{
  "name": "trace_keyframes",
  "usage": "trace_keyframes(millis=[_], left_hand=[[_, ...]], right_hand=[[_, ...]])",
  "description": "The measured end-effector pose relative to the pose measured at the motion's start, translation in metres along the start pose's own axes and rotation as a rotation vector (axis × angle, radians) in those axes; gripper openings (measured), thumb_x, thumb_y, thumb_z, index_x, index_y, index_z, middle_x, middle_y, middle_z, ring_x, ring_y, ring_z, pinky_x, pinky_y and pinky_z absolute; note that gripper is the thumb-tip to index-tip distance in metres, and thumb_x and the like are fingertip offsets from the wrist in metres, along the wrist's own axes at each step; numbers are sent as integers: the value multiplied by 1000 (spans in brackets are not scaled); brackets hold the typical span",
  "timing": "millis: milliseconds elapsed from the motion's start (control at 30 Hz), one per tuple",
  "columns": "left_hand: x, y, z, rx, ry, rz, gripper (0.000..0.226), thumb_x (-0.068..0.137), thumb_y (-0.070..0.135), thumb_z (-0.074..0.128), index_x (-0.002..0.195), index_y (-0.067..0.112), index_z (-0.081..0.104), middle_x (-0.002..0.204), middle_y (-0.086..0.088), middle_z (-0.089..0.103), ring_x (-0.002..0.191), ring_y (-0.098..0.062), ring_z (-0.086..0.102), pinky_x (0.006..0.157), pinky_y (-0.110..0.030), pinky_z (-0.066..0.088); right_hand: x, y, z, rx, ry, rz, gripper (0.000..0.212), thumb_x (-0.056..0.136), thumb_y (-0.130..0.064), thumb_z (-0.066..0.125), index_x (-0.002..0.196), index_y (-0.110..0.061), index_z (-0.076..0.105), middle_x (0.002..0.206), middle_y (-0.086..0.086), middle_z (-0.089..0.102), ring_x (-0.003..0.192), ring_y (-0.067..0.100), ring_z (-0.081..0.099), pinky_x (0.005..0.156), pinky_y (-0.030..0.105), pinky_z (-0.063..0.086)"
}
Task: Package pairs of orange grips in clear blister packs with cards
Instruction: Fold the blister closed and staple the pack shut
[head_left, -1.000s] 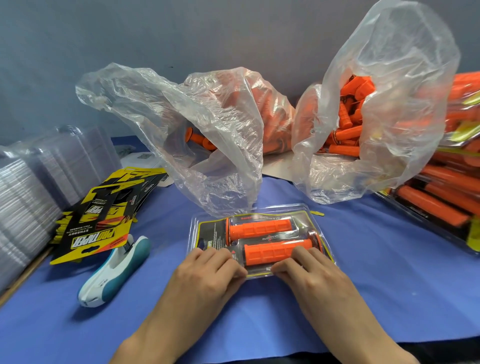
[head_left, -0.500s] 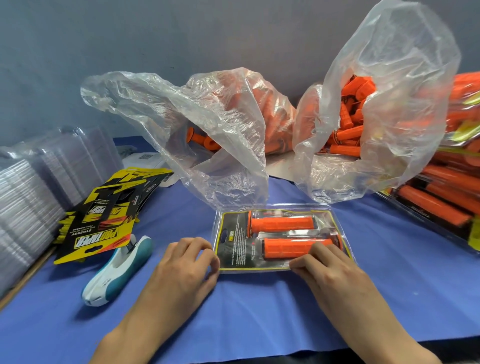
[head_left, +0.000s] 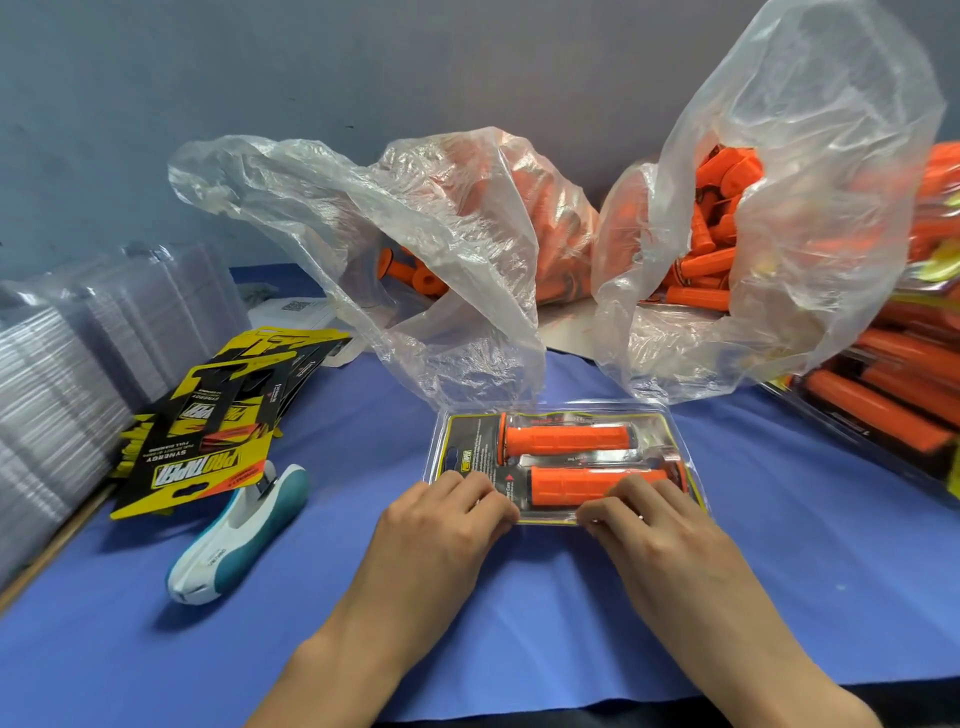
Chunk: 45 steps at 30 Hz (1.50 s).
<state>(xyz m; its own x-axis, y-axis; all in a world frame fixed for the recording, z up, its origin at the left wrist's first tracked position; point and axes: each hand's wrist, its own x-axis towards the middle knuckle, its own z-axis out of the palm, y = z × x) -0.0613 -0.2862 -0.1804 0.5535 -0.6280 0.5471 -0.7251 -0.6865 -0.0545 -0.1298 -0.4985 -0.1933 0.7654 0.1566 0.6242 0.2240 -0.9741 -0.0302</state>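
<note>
A clear blister pack (head_left: 563, 415) lies flat on the blue cloth in front of me, with a black and yellow card and two orange grips (head_left: 566, 439) inside it. My left hand (head_left: 441, 525) presses its fingertips on the pack's near left edge. The fingers of my right hand (head_left: 654, 525) press on the near right edge, over the lower grip. Neither hand lifts the pack. Loose orange grips (head_left: 701, 260) fill two clear plastic bags behind it.
Black and yellow cards (head_left: 208, 431) are piled at the left, beside stacks of empty clear blisters (head_left: 67, 374). A white and teal stapler (head_left: 241, 530) lies left of my left hand. Finished packs (head_left: 893, 395) are stacked at the right edge.
My left hand, which had come off the pack half a second ago, is back on its near left edge. The pack sits further right than one second ago.
</note>
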Motion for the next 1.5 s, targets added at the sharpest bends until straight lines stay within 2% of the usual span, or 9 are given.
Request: trace_keyframes(millis=[167, 467, 733, 867, 1000, 1067, 1200, 1367, 1500], left_hand=[[-1, 0, 1, -11, -15, -16, 9, 87, 24, 70, 83, 30, 64, 80, 11, 58, 70, -14, 55, 54, -29, 44], [-2, -7, -2, -44, -44, -61, 17, 86, 19, 73, 86, 28, 59, 84, 10, 57, 76, -18, 57, 60, -33, 48], [1, -17, -11, -67, -37, -110, 18, 84, 16, 75, 85, 27, 60, 85, 11, 60, 78, -18, 59, 63, -34, 49], [-2, -20, -12, -93, -46, -23, 14, 87, 18, 74, 89, 27, 63, 88, 12, 59, 78, -17, 58, 70, -32, 47], [-6, -27, -13, -91, -41, 28, 16, 85, 12, 75, 87, 23, 64, 86, 10, 59, 78, -19, 59, 78, -30, 44], [-7, -28, -15, -110, -20, 54, 14, 85, 11, 74, 85, 21, 64, 84, 10, 59, 77, -18, 58, 79, -30, 45], [-8, -8, -17, -89, 51, 162, 13, 92, 18, 64, 80, 21, 62, 77, 7, 55, 72, -19, 54, 74, -31, 48], [-12, 5, -18, -187, 127, 257, 18, 97, 23, 57, 79, 20, 56, 76, 5, 51, 70, -19, 46, 69, -28, 43], [-16, -22, -24, -200, 97, 205, 16, 96, 28, 57, 85, 25, 45, 81, 6, 57, 71, -19, 52, 71, -27, 42]], right_hand=[[6, -12, 6, -2, 3, -65, 14, 84, -22, 72, 96, -27, 69, 85, -4, 60, 70, 25, 57, 59, 40, 49], [13, -23, 13, 79, -44, -37, 30, 73, -17, 85, 96, -28, 69, 83, -6, 56, 74, 20, 56, 60, 32, 46], [12, -18, 4, -18, 43, -56, 5, 89, -23, 70, 87, -25, 65, 82, -4, 55, 74, 24, 52, 67, 38, 48], [8, -12, 1, -46, 50, -85, 11, 91, -21, 58, 87, -27, 67, 82, -6, 57, 74, 22, 53, 70, 35, 47], [6, 8, -4, -19, 17, -34, 17, 80, -13, 78, 86, -26, 70, 81, -7, 61, 71, 24, 57, 73, 31, 38], [3, 16, -8, -19, 39, -22, 8, 86, -18, 69, 86, -26, 71, 81, -6, 62, 73, 25, 60, 74, 31, 38], [3, 2, -10, -46, 79, -31, 20, 85, -28, 54, 92, -30, 72, 85, -5, 63, 73, 26, 61, 74, 36, 38], [4, -21, -2, 237, 59, -125, 21, 81, -10, 68, 85, -30, 63, 89, -8, 62, 78, 18, 53, 73, 30, 42], [4, -5, -12, 509, -24, -72, 19, 89, -14, 67, 89, -33, 64, 96, -18, 57, 89, 10, 49, 84, 18, 40]])
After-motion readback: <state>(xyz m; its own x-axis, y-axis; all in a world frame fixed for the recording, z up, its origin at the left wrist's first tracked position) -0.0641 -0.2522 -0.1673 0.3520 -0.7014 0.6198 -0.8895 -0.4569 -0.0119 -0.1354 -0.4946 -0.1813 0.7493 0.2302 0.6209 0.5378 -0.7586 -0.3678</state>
